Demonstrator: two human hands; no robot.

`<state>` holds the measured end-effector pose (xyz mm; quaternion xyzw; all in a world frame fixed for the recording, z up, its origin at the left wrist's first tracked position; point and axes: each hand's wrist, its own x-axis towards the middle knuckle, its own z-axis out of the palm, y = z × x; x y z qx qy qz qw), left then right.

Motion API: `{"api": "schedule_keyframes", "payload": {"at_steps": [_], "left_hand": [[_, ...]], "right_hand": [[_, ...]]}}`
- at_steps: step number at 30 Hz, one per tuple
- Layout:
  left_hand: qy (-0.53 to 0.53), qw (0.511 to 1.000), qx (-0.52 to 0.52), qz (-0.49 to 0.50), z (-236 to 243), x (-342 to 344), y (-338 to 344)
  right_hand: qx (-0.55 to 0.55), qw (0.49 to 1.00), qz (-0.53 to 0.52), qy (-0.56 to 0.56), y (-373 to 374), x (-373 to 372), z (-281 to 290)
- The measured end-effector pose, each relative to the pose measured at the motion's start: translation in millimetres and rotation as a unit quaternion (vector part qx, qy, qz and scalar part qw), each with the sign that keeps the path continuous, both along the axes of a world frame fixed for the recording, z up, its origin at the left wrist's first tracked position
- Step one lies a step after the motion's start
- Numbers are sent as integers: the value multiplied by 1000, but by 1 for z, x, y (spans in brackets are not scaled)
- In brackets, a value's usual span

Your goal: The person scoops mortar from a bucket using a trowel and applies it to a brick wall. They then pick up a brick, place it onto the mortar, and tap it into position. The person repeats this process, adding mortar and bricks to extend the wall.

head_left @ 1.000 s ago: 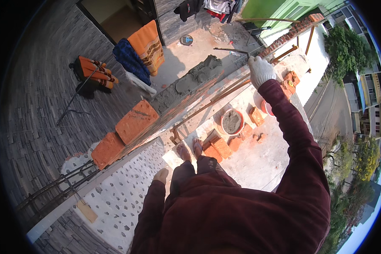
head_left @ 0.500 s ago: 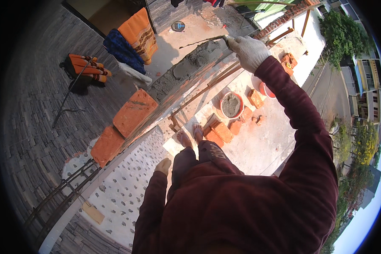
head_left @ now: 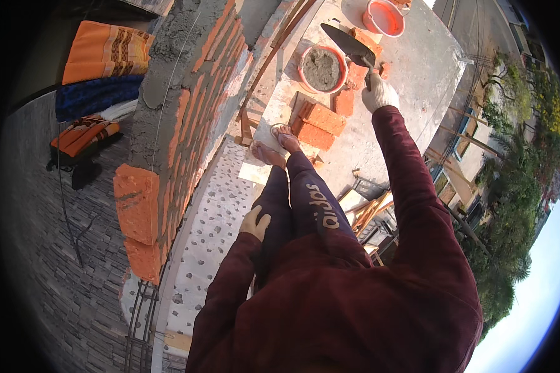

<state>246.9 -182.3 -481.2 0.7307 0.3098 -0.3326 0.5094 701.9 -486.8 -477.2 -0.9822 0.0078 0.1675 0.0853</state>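
My right hand (head_left: 379, 93), in a pale knit glove, grips a trowel (head_left: 348, 45) by its handle. The dark pointed blade hangs over bricks beside an orange-red bucket (head_left: 344, 76) of grey mortar (head_left: 322, 67). My left hand (head_left: 254, 222), gloved too, rests empty against my left thigh, fingers slightly bent and apart. To the left runs a brick wall (head_left: 196, 140) with wet mortar (head_left: 158, 93) along its top and a thin string stretched above. Two red bricks (head_left: 137, 202) lie at the wall's near end.
Loose bricks (head_left: 320, 124) are stacked beside my feet (head_left: 280, 143). A second red bucket (head_left: 384, 17) stands farther off. Steel bars (head_left: 142, 311) jut out near the wall's end. Orange cloths (head_left: 106, 53) hang beyond the wall. A street and trees (head_left: 498, 242) lie below at the right.
My right hand has swung from the wall's far top out over the bricks beside the mortar bucket, carrying the trowel. My view has turned, and the left hand now lies against the thigh.
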Motion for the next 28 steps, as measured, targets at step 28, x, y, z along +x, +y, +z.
{"api": "schedule_keyframes", "payload": {"at_steps": [28], "left_hand": [[4, 956, 173, -237, -75, 49, -41]], "right_hand": [[517, 525, -673, -54, -96, -184, -472]]}}
